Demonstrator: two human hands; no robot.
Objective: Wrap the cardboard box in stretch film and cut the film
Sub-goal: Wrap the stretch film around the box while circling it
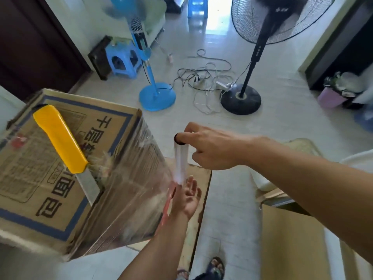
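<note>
Down at the bottom edge, your sandalled foot [216, 267] stands on the pale tiled floor [232, 209], and your left forearm comes up from beside it. Your left hand [189, 196] is palm-up with fingers loosely spread, touching the lower end of the stretch film roll [181, 161] — whether a finger goes into the core, I cannot tell. The roll stands upright, just right of the cardboard box [26, 158]. Your right hand [212, 146] holds the top end, one digit set in the dark core opening and the other fingers curled. A sheet of stretch film [129, 188] runs taut from the roll onto the box's near side, glossy and wrinkled over it. On top of the box lies a yellow utility knife [60, 134], blade out and overhanging the wrapped edge. At your right stands another brown carton [292, 239]. Further off — a blue pedestal fan [157, 96], a black pedestal fan [240, 99], tangled cables [205, 77] between them, and a blue stool [123, 59] by the wall.
</note>
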